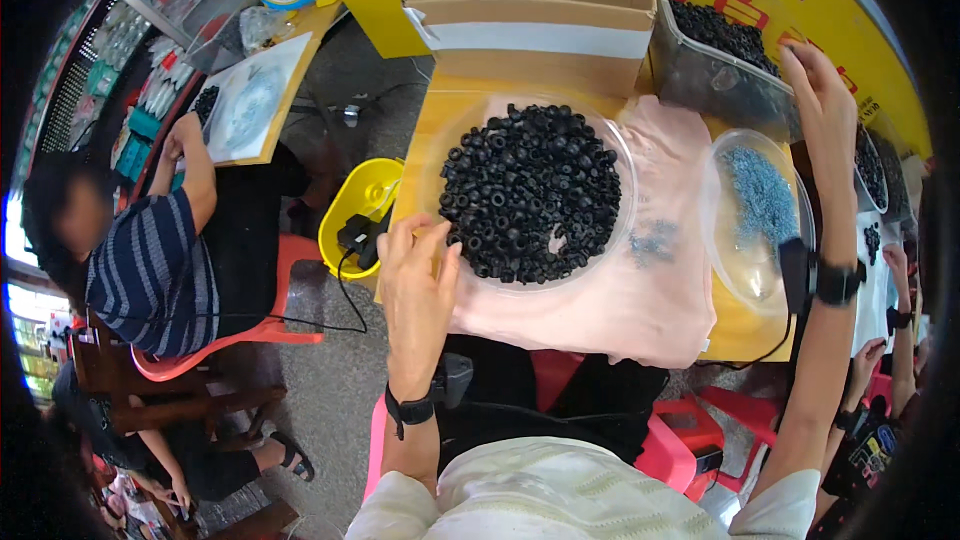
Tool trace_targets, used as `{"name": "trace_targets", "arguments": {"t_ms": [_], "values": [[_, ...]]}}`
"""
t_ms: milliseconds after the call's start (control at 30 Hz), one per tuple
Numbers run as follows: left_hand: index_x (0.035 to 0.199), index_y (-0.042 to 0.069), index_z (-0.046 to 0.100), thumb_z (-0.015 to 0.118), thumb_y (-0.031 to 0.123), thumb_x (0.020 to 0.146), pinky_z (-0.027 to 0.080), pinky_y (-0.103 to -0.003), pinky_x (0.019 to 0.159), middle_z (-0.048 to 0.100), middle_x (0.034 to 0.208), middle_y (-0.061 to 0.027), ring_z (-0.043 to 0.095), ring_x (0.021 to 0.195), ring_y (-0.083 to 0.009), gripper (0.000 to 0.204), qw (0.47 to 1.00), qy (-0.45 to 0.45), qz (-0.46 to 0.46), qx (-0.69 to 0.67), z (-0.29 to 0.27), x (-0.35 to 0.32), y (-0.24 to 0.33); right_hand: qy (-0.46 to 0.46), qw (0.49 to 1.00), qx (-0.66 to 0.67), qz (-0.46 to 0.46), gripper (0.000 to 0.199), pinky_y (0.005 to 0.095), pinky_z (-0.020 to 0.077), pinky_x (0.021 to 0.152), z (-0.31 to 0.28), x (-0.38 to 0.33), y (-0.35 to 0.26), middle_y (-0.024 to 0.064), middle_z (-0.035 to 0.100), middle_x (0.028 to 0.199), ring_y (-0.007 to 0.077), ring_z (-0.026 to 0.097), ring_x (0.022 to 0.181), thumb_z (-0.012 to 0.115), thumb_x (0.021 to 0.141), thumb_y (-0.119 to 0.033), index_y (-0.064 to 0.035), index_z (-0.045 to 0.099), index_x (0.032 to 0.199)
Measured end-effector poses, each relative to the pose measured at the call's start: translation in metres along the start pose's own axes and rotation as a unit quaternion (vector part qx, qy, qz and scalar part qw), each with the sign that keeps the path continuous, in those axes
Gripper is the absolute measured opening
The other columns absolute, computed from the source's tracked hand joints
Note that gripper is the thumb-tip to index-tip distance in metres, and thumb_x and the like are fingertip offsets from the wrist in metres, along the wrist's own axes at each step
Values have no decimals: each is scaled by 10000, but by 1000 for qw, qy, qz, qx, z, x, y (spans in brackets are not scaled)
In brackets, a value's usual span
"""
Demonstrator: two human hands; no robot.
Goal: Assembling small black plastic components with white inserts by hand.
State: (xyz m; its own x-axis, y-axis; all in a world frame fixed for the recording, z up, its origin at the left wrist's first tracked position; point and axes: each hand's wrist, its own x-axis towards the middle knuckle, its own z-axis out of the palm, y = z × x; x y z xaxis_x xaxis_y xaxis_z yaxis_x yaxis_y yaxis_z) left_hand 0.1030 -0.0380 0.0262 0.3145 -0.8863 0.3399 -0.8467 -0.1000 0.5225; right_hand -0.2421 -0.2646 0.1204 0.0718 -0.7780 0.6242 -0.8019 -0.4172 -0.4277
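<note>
A round clear tray [632, 195] lies on the table before me, heaped with small black ring-shaped parts [530, 190]. My left hand [415, 275] is at the tray's near left rim, its fingers bent and apart beside the black parts, with nothing visible held. Up at the right, my right hand [825, 100] is raised by the corner of a clear plastic bin [715, 75], which holds more black parts. Its fingertips are pinched together; whatever they hold is too small to make out. Below that hand, a clear round dish [765, 285] contains small blue-grey pieces [762, 190].
A pink cloth [620, 325] covers part of the wooden table, with a few blue-grey pieces [655, 243] on it. An open cardboard box [540, 50] stands at the back. To the left are a yellow basket [345, 195] and a seated person [150, 260]; other people's hands work at far right.
</note>
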Motion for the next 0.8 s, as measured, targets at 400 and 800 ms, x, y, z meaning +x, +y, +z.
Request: {"name": "trace_targets", "arguments": {"t_ms": [400, 800], "values": [[936, -12, 631, 700, 31, 759, 429, -422, 896, 588, 1113, -138, 513, 1031, -347, 195, 999, -51, -3, 12, 8, 5, -9, -128, 989, -10, -71, 192, 402, 521, 707, 1, -57, -34, 113, 680, 958, 312, 664, 826, 676, 850, -213, -64, 701, 967], [912, 31, 626, 723, 58, 745, 387, -404, 1003, 605, 1144, -128, 526, 1130, -322, 195, 999, -1, 29, 44, 12, 4, -11, -241, 970, 6, 18, 132, 437, 506, 660, 28, -201, -56, 156, 642, 863, 357, 649, 771, 627, 858, -118, -41, 591, 959]]}}
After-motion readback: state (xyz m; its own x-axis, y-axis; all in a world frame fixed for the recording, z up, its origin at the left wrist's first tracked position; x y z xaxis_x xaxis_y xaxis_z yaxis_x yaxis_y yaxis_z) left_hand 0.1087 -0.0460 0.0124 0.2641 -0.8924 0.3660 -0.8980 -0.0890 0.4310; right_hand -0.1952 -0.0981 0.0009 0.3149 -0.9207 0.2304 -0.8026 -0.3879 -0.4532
